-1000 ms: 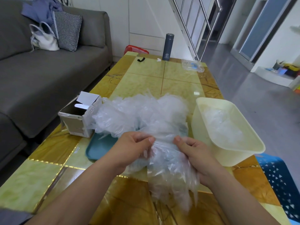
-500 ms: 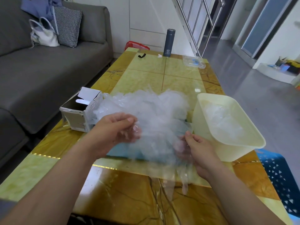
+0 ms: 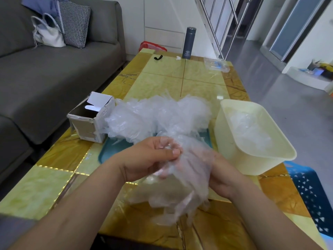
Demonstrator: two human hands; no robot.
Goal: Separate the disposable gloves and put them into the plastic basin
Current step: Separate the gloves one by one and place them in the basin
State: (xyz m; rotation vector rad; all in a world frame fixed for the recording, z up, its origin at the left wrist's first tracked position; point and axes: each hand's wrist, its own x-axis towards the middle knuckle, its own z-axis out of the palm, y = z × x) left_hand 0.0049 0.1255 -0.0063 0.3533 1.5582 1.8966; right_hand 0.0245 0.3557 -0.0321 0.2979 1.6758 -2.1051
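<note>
Left grip: left grip (image 3: 153, 159) closed, with thumb and curled fingers pinching the top of the held bunch (image 3: 176, 192) of clear disposable gloves.
Right grip: right grip (image 3: 227, 177) against the bunch's right side and holding it. Its fingers are veiled by the film and blurred, so how far they curl cannot be told.
Held bunch: crumpled clear film hanging between the two grips above the near part of the table (image 3: 162, 83), apart from the basin.
Glove pile: loose heap of gloves (image 3: 155, 118) lying on a teal tray (image 3: 111, 150), just behind the grips.
Plastic basin: cream rectangular basin (image 3: 234, 150) standing upright on the table's right edge, beside the pile. Separated gloves (image 3: 250, 130) lie inside it.
Cardboard box: open box (image 3: 88, 127) to the left of the pile, touching it.
Flask: dark flask (image 3: 188, 43) standing upright at the table's far end.
Sofa: grey sofa (image 3: 54, 78) along the table's left side.
</note>
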